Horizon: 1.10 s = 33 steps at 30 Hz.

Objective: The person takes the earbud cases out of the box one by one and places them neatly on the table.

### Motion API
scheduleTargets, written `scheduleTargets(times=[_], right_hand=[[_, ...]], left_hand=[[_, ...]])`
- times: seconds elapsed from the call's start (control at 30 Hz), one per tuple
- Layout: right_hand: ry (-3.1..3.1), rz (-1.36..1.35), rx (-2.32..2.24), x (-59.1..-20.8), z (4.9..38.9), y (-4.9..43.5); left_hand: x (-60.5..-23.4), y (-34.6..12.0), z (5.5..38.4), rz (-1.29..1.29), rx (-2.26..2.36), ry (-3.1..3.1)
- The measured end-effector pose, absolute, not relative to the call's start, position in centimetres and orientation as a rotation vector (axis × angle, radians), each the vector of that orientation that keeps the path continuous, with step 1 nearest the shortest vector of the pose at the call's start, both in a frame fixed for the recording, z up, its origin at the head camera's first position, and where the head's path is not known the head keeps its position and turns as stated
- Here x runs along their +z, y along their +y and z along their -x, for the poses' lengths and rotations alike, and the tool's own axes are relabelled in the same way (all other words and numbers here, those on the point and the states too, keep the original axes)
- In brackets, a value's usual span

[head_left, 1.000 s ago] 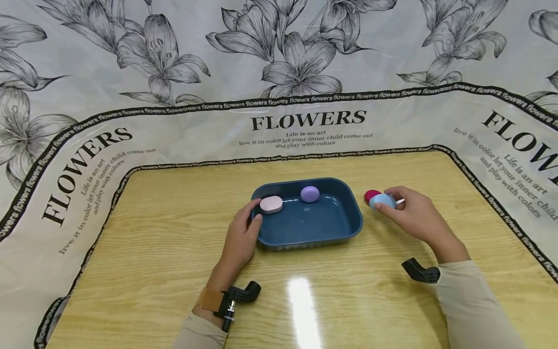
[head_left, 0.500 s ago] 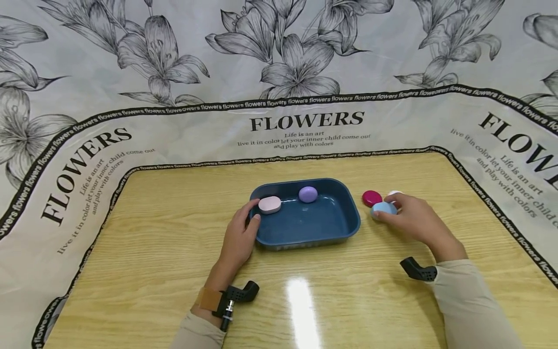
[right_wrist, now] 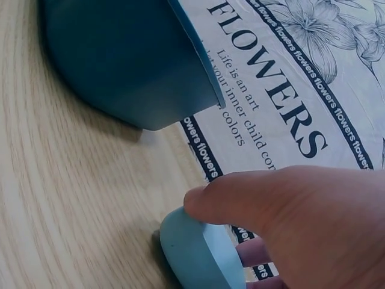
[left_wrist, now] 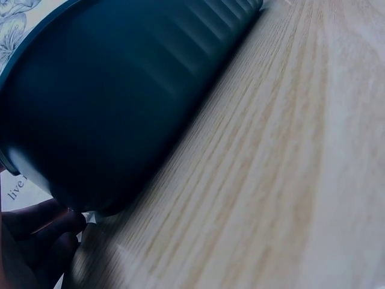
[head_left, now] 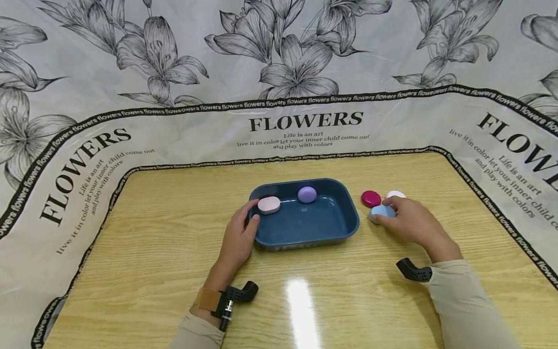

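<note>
My left hand (head_left: 239, 232) holds the left end of a dark blue plastic tub (head_left: 305, 228), index finger and thumb at its rim. In the left wrist view, several fingers (left_wrist: 45, 232) lie against the tub's outside. My right hand (head_left: 416, 220) pinches a light blue rounded oval piece (head_left: 381, 214), like a bar of soap, right of the tub. In the right wrist view, the thumb (right_wrist: 225, 195) presses one side of the light blue piece (right_wrist: 195, 250); fingers show behind it. It is at or just above the table; I cannot tell which.
Inside the tub lie a pale pink oval piece (head_left: 269, 205) and a purple one (head_left: 307, 195). A crimson round piece (head_left: 371, 198) and a white one (head_left: 395, 194) rest beyond the right hand. A flower-printed cloth (head_left: 305, 131) stands behind the wooden table (head_left: 174, 232).
My right hand has drawn the light blue piece slightly nearer and off the crimson piece, which now shows fully. More of the white piece shows. The left hand stays at the tub.
</note>
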State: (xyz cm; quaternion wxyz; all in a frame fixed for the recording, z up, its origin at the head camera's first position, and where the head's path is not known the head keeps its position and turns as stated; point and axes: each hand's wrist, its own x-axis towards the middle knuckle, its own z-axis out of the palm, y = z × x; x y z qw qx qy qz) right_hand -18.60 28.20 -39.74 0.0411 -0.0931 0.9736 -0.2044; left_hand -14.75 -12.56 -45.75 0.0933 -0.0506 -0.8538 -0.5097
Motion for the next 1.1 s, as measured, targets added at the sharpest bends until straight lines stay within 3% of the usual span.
scheduleTargets(times=[1.1], right_hand=[[2.986, 0.184, -0.517, -39.1, 18.4, 28.2]], left_hand=[[-46.0, -12.6, 14.8, 0.124, -1.517, -2.562]])
